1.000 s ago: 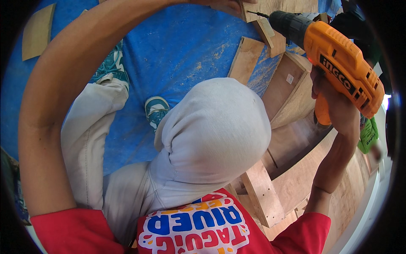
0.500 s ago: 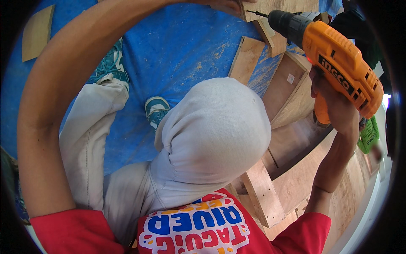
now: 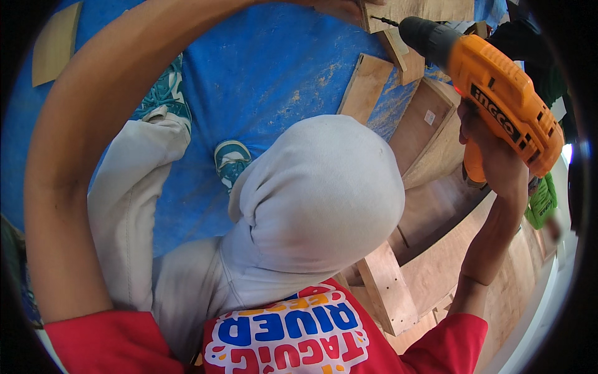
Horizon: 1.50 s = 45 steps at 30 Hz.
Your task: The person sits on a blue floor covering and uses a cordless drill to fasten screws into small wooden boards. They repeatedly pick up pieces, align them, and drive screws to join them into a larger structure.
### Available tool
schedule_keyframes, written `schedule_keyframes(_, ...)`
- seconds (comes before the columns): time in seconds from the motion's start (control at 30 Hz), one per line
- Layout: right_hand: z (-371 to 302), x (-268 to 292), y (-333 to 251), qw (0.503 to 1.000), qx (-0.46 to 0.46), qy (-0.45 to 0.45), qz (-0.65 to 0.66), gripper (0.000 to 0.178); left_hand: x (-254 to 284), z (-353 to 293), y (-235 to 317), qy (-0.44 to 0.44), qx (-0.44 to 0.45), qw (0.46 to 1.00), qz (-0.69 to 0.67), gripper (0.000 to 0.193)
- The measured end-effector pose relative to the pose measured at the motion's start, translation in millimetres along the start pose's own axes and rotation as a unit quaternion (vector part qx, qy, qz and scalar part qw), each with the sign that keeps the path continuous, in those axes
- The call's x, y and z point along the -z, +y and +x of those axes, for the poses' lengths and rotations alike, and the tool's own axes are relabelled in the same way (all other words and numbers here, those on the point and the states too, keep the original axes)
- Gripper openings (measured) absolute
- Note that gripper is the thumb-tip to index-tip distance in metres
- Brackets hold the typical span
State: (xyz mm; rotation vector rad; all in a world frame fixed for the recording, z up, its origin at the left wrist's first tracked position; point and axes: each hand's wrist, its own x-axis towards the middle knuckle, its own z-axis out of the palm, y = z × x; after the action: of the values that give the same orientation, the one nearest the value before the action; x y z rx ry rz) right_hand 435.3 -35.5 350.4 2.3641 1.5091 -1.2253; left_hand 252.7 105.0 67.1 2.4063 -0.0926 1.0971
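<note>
My right hand grips an orange cordless drill by its handle, at the upper right. The drill's dark chuck points left, and its thin black bit meets the near left corner of a plywood board. A blur runs over the chuck and a small red light glows on the drill. My left arm arcs over from the left. At the top edge my left hand holds the board's left edge, with most of its fingers cut off by the picture's rim. How deep the bit sits cannot be told.
Loose plywood pieces lie on a blue tarp with sawdust. Beside my bent knee stands an open wooden frame. Another wooden piece is at the far left, and a green cloth item at the right.
The drill's front, the bit and the board have shifted slightly right. The back of the chuck looks more smeared than before. Both hands keep their hold.
</note>
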Motion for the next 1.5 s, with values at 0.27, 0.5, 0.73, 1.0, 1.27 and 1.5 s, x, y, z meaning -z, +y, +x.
schedule_keyframes(0.27, 2.9, 1.1, 1.6, 1.0, -0.005, -0.011, 0.007, 0.021, -0.6, 0.9, -1.3, -0.007, 0.002, 1.0, -0.003, 0.034)
schedule_keyframes(0.5, 6.7, 2.2, 4.9, 1.0, 0.003, -0.014, 0.013, 0.024, -1.2, 0.9, -1.2, -0.002, 0.0, 1.0, -0.003, 0.034)
schedule_keyframes(0.73, 9.5, 3.8, 8.2, 1.0, -0.011, -0.016, 0.002, 0.025, -0.3, 2.2, -0.7, -0.002, 0.0, 1.0, 0.002, 0.032)
schedule_keyframes(1.0, 8.8, 3.0, 7.1, 1.0, -0.004, -0.017, 0.006, 0.027, 2.1, 4.0, 1.3, 0.007, 0.006, 1.0, 0.006, 0.031)
schedule_keyframes(1.27, 11.4, 4.2, 5.1, 0.999, -0.015, -0.02, -0.019, 0.028, 3.6, 3.5, 3.2, 0.003, 0.014, 1.0, 0.009, 0.031)
schedule_keyframes(1.5, 14.2, 2.3, 8.3, 1.0, -0.018, -0.021, -0.013, 0.029, 0.9, 2.2, 1.5, 0.004, 0.011, 1.0, 0.005, 0.031)
